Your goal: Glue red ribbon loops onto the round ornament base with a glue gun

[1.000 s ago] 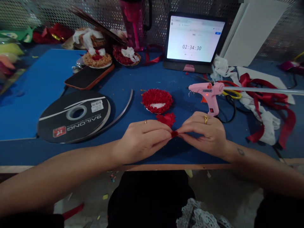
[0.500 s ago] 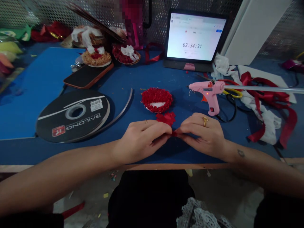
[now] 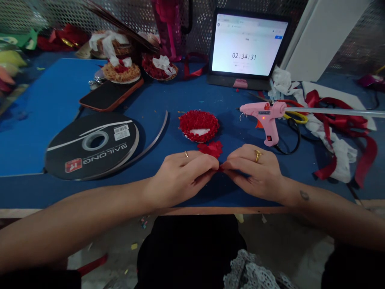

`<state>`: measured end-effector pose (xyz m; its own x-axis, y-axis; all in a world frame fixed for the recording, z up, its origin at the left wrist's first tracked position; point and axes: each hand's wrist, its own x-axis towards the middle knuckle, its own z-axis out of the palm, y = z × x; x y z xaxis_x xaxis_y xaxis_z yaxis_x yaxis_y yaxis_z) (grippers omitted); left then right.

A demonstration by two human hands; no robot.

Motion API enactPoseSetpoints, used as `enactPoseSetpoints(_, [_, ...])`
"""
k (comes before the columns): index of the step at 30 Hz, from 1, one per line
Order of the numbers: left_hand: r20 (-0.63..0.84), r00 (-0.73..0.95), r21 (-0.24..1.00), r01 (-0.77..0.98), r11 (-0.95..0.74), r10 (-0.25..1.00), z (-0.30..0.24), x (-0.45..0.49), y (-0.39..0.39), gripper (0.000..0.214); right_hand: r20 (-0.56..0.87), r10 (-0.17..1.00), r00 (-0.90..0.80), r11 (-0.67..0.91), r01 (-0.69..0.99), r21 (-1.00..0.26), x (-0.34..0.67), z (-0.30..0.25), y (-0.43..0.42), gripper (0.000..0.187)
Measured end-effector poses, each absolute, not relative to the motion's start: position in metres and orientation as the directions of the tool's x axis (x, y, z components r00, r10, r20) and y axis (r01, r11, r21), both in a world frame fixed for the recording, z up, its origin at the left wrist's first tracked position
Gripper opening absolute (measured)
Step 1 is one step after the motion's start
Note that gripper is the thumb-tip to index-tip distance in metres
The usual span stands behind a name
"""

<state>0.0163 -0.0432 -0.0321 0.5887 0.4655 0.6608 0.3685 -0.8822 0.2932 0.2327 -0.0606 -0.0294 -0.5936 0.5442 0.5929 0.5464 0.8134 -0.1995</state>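
My left hand point(image 3: 180, 176) and my right hand point(image 3: 254, 170) meet fingertip to fingertip near the table's front edge. Both pinch a small red ribbon piece point(image 3: 220, 168), mostly hidden by the fingers. Just behind the hands lies a small pile of red ribbon bits point(image 3: 211, 148). Further back sits a round red ruffled disc point(image 3: 199, 125) with a white bare patch in its middle. A pink glue gun point(image 3: 264, 116) rests on its stand to the right of the disc, its red light on.
A big black ribbon spool point(image 3: 92, 145) lies left on the blue table point(image 3: 45, 104), a phone point(image 3: 110, 95) behind it. A tablet point(image 3: 249, 48) with a timer stands at the back. Finished rosettes point(image 3: 122, 73) at back left; scissors point(image 3: 293, 118) and tangled red and white ribbon point(image 3: 339, 132) at right.
My fingers have closed tighter round the red piece, so less of it shows. The view has shifted slightly; nothing else on the table moved.
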Motion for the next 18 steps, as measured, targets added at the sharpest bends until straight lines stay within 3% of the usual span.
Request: enactPoseSetpoints(18, [0.649,0.605,0.264,0.39,-0.882,0.461,-0.0384,0.0228,-0.0419,0.012,0.524,0.488,-0.698,0.763,0.633,0.132,0.2246,-0.0286,-0.067,0.012])
